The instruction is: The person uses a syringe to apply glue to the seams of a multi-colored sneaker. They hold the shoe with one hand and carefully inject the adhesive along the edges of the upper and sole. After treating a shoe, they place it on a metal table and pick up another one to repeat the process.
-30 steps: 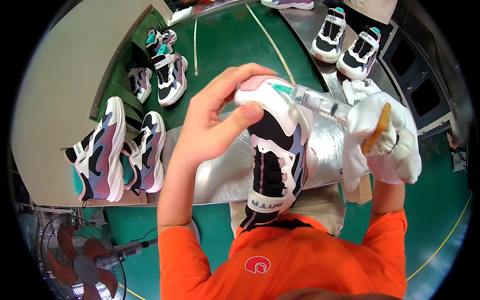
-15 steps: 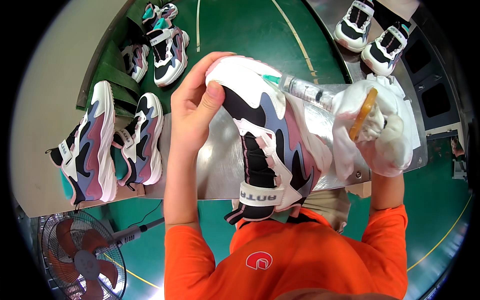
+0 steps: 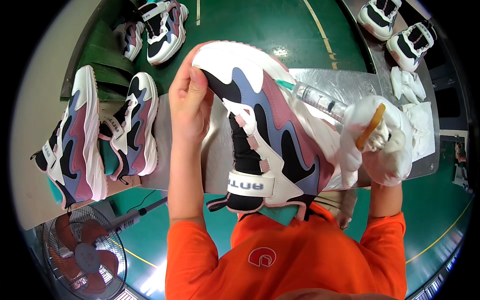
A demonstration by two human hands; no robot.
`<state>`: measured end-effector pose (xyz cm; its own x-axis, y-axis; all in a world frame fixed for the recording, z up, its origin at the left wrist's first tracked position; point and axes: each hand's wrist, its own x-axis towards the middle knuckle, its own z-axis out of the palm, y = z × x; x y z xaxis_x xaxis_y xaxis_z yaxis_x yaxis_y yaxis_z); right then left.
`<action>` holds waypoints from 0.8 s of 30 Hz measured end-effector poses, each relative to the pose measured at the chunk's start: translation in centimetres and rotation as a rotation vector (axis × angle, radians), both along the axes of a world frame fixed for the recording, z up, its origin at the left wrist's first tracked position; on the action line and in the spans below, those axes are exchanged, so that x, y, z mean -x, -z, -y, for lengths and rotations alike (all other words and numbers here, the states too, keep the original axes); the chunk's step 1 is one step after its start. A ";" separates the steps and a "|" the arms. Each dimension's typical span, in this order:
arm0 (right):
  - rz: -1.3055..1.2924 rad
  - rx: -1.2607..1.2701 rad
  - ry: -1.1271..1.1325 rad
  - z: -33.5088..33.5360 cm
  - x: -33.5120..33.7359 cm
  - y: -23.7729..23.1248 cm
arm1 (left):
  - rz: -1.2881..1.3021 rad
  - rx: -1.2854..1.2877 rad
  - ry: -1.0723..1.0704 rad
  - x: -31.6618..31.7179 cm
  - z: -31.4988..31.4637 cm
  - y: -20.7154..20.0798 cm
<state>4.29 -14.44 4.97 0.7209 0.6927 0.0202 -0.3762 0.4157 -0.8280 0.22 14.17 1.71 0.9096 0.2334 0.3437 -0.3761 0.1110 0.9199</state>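
Note:
A white, black, mauve and blue sneaker (image 3: pixel 276 106) is held up over the metal worktop, toe away from me and its side facing up. Bare, my left hand (image 3: pixel 187 102) grips the toe, with the thumb on the upper and the other fingers mostly hidden behind it. In a white glove, my right hand (image 3: pixel 382 145) is closed round a clear syringe (image 3: pixel 320 99) with a green nozzle. That nozzle points at the line where the upper meets the white sole and appears to touch it. An amber-coloured flange of the syringe sticks out between the gloved fingers.
Two matching sneakers (image 3: pixel 80 145) lie on the left board, and more stand on the green belt (image 3: pixel 260 25) ahead. At the far right are another pair of sneakers (image 3: pixel 412 46) and crumpled white cloths (image 3: pixel 422 127). A standing fan (image 3: pixel 87 257) is at lower left.
The syringe nozzle has gone from near the toe to farther back along the sole edge. The sneaker has turned, showing more of its side. The whole view has shifted somewhat.

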 end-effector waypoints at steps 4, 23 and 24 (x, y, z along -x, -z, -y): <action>-0.036 -0.037 -0.022 1.0 0.1 1.1 | -0.049 -0.004 -0.032 0.3 -0.1 0.6; -0.022 0.290 0.066 4.8 3.1 -1.1 | -0.084 0.091 -0.046 0.2 0.0 1.3; -0.025 0.323 0.084 5.1 3.3 -1.1 | -0.090 0.084 -0.068 0.2 0.1 1.2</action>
